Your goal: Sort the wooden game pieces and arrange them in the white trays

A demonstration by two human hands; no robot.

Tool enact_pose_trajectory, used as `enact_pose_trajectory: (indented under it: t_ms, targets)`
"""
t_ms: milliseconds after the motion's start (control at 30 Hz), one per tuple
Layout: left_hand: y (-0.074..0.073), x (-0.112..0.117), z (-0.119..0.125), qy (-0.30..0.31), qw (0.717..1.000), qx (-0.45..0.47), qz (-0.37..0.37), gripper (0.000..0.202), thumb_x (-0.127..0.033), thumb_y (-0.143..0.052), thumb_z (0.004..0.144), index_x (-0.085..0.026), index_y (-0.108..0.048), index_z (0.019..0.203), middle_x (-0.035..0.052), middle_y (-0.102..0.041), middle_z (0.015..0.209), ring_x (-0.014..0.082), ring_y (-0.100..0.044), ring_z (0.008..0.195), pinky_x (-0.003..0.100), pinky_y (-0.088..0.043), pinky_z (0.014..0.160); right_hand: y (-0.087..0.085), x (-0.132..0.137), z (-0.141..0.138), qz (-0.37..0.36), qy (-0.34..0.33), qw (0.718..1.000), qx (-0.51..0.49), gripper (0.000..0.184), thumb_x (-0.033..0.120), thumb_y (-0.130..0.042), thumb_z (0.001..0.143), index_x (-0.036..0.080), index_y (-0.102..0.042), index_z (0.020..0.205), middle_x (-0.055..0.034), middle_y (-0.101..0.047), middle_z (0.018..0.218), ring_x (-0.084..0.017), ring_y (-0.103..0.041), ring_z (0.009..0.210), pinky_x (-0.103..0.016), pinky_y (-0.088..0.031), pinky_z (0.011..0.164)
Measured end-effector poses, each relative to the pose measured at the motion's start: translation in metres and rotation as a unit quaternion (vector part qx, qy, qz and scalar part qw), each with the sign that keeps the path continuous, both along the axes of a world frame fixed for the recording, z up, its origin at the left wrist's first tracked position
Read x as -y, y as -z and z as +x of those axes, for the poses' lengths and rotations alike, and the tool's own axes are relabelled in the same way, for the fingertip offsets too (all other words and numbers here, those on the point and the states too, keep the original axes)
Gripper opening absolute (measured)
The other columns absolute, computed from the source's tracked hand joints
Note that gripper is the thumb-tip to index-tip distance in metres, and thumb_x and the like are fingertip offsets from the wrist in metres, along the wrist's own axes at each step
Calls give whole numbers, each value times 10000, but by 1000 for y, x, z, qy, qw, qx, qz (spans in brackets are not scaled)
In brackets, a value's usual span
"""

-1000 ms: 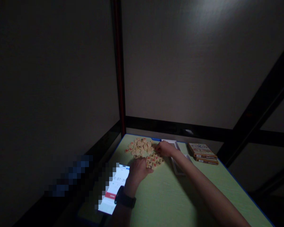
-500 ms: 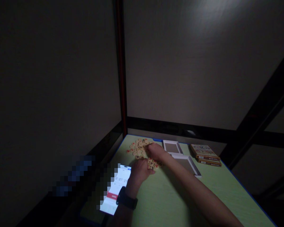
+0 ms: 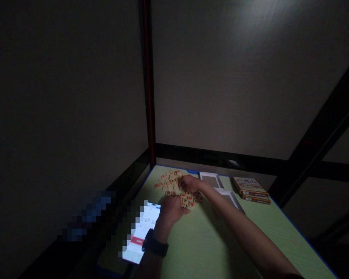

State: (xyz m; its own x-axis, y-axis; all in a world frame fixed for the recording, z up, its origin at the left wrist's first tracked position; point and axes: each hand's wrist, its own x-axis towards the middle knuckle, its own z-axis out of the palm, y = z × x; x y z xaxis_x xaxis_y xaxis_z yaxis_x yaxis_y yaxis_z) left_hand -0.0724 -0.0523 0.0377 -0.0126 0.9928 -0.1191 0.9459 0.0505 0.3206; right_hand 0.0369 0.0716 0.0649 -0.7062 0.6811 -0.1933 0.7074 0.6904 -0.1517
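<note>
Round wooden Chinese chess pieces (image 3: 169,186) with red and black characters lie in a loose pile toward the far left of the table; some show blank faces. My right hand (image 3: 189,183) reaches over the pile's right side, its fingers curled down among the pieces. What those fingers hold is hidden. At the near edge of the pile rests my left hand (image 3: 171,207), back up, thumb stretched to the right beside a black-marked piece (image 3: 186,206). Its other fingers are mostly hidden. A dark watch (image 3: 155,243) is on the left wrist.
A lit phone (image 3: 139,236) with a running timer lies left of my left forearm. Two shallow white-rimmed trays (image 3: 211,175) sit right of the pile, one partly behind my right forearm. Stacked boxes (image 3: 250,188) stand at the right edge of the green table (image 3: 200,248). Walls rise behind.
My right hand has shifted slightly and tilted, uncovering more pieces between the two hands. My left hand stays nearly still. The phone's timer has advanced a second.
</note>
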Motion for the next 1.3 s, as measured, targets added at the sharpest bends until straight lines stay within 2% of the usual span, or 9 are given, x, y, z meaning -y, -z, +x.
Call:
enact_pose_trajectory:
  t_ms: [233,500,633,867,1100,1300]
  targets:
    - [2,0,-1,3,1000,6,2,386,-451,-696,802,-161,-686,1056,130,-712,1122,292,-643,1089,343,-479,864,13,-8,0,-25,-25,997,-68,356,3,-583,716,131,-762,996,-39,-765,931,-142,-680,841,-173,-461,720]
    - [-1,0,0,7,1000,2,3,379,-448,-697,794,-154,-700,1033,132,-718,1112,286,-653,1059,335,-477,853,16,-5,1,7,-45,991,-126,333,-20,-571,680,141,-782,880,-37,-768,837,-148,-674,769,-203,-458,712]
    - [-3,1,1,-3,1000,1,-5,367,-454,-699,792,-165,-702,1018,122,-723,1107,274,-657,1054,318,-477,839,14,1,3,13,-64,990,-124,329,-35,-585,650,160,-793,812,-26,-763,762,-145,-666,719,-202,-449,690]
    - [-2,1,0,-2,1000,9,-1,347,-445,-709,787,-171,-707,999,117,-729,1096,269,-663,1039,312,-480,826,8,10,9,29,-79,989,-118,355,-15,-588,672,195,-809,855,-33,-776,792,-165,-682,755,-216,-460,714]
    - [1,-1,0,-3,1000,16,-4,361,-436,-715,784,-154,-702,1009,133,-727,1102,281,-669,1032,321,-484,817,14,13,10,36,-74,988,-130,351,17,-597,698,182,-805,927,-70,-783,861,-199,-699,846,-239,-475,757]
    - [1,-1,0,3,1000,14,2,396,-451,-706,787,-154,-690,1049,131,-715,1139,285,-654,1066,322,-477,834,19,6,12,8,-71,986,-152,333,-5,-607,676,197,-803,855,-17,-767,767,-151,-686,740,-202,-466,708]
